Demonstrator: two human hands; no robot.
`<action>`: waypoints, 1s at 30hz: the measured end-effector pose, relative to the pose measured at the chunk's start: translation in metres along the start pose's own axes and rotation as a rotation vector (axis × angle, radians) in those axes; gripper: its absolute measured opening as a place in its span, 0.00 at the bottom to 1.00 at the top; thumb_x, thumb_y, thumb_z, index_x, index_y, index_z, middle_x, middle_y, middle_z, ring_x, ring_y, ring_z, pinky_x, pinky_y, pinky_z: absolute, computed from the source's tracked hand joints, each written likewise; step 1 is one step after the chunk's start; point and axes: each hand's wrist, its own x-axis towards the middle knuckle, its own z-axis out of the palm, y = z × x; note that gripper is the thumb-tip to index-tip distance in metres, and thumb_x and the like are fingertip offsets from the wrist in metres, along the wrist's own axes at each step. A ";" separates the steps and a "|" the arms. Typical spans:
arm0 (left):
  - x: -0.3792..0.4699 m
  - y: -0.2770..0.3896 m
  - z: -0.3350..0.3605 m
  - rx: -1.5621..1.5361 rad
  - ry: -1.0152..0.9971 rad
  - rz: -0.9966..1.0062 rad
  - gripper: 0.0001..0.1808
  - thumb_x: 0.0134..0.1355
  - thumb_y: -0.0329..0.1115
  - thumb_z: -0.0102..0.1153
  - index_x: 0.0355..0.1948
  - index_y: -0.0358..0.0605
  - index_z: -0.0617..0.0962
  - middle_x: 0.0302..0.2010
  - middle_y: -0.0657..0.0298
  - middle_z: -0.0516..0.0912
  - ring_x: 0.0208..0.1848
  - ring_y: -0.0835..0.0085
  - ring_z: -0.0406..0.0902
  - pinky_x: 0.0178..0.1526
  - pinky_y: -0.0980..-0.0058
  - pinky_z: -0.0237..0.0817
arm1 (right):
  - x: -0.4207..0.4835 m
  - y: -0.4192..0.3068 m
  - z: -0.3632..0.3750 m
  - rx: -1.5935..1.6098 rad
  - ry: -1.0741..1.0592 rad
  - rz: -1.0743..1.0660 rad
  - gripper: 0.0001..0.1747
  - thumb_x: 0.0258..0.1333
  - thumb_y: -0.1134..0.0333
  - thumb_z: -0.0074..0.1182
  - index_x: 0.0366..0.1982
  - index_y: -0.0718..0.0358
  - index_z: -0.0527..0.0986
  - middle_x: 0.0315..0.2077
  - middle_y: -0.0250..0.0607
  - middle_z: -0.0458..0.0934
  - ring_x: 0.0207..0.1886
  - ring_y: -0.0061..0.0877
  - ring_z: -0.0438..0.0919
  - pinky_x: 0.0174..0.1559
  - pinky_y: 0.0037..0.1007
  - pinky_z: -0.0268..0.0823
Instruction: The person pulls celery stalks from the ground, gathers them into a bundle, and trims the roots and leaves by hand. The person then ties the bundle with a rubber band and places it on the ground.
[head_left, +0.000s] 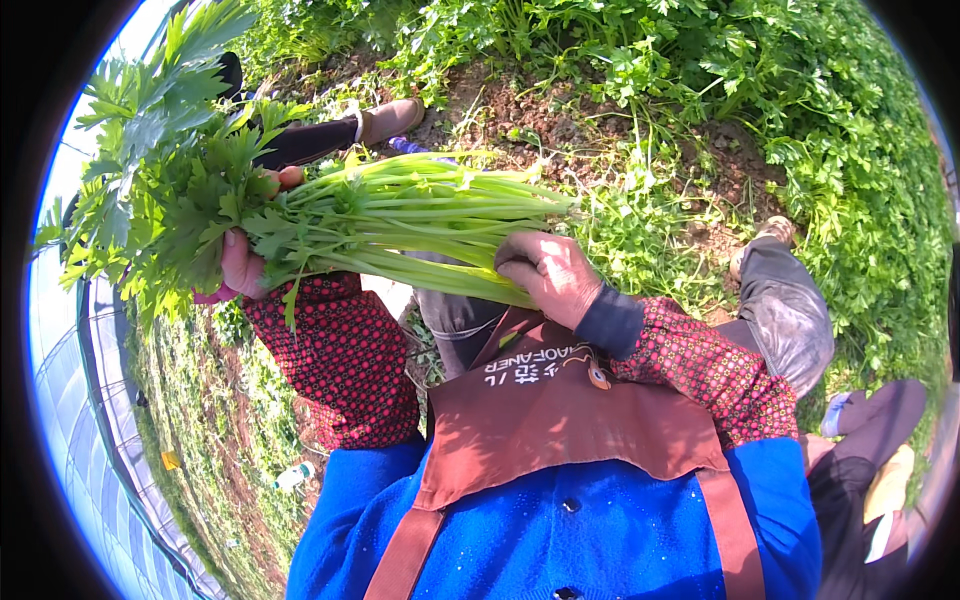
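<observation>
A large bunch of leafy celery (420, 214) lies crosswise before me, leaves to the left and pale stalk ends to the right. My left hand (241, 265) grips it where the leaves meet the stalks; foliage covers much of that hand. At the near right side of the bunch, my right hand (553, 271) has its fingers curled and pinched on the outer stalks near their ends. Red patterned sleeve covers (337, 360) are on both my forearms. Below the stalks is my brown apron (570, 427), which bears writing.
Dense celery plants (750, 67) grow ahead and to the right, beside bare soil (540, 105) strewn with cut greens. Another person's shoe (394, 120) rests at the upper left. A second person's legs (862, 457) are at the lower right. A plastic bottle (294, 475) lies left.
</observation>
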 end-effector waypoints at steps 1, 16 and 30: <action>-0.001 0.000 0.000 -0.048 -0.029 -0.025 0.27 0.67 0.47 0.48 0.61 0.43 0.73 0.53 0.51 0.79 0.59 0.52 0.72 0.65 0.49 0.61 | -0.002 0.001 -0.002 0.074 0.051 -0.003 0.07 0.57 0.69 0.53 0.36 0.60 0.79 0.33 0.44 0.81 0.41 0.42 0.81 0.43 0.37 0.72; -0.008 0.014 -0.023 0.024 0.115 -0.086 0.29 0.67 0.49 0.44 0.59 0.35 0.72 0.52 0.48 0.79 0.58 0.50 0.73 0.60 0.45 0.66 | -0.002 0.020 -0.019 0.463 -0.036 0.071 0.10 0.47 0.78 0.61 0.34 0.60 0.77 0.36 0.34 0.78 0.42 0.24 0.77 0.50 0.27 0.71; -0.013 0.006 -0.015 -0.010 0.118 0.010 0.26 0.66 0.48 0.48 0.57 0.41 0.75 0.48 0.51 0.79 0.57 0.51 0.74 0.59 0.46 0.68 | -0.011 0.049 -0.104 0.373 0.174 0.341 0.15 0.64 0.56 0.57 0.41 0.62 0.80 0.29 0.29 0.80 0.29 0.15 0.78 0.37 0.21 0.73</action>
